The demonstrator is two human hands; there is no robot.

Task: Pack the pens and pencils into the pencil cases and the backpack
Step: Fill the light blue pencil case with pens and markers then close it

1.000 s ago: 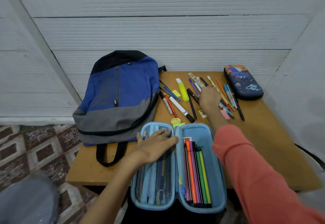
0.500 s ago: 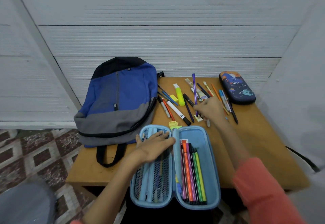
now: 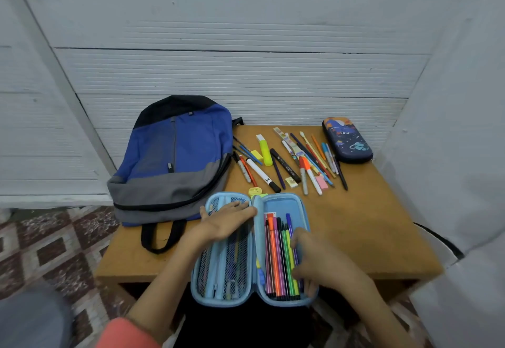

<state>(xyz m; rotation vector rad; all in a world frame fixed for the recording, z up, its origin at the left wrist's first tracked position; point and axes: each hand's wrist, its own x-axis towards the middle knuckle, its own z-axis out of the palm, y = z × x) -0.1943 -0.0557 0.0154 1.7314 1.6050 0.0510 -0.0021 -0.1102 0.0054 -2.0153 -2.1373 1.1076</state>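
Open light-blue pencil case (image 3: 284, 205) at the near edge of the table (image 3: 369, 224), its two halves spread flat and its near end hanging past the edge. Left half lined with a mesh pocket (image 3: 224, 265); right half filled with a tight row of felt-tip pens (image 3: 278, 260) in pink, orange, black, green and yellow, with a purple pen (image 3: 288, 222) at the right of the row. Left hand (image 3: 226, 220) flat on the mesh pocket, fingers straight and pressing down. Right hand (image 3: 319, 263) low over the near part of the pen row, fingers bent down on top of the purple pen; cannot tell whether pinching it, the contact hidden under the palm and blurred. Half a second ago: right hand farther off, above the loose pens and pencils (image 3: 295, 161), with the purple pen held upright; now down at the case, the pen lying in the row. Left hand in the same place as before. Long axis of the purple pen running near to far, parallel to the other felt-tips and to the case's long side, visible end pointing away toward the wall. Blue and grey backpack (image 3: 177, 161) flat on the left of the table; closed dark-blue pencil case (image 3: 347, 140) at the far right corner.
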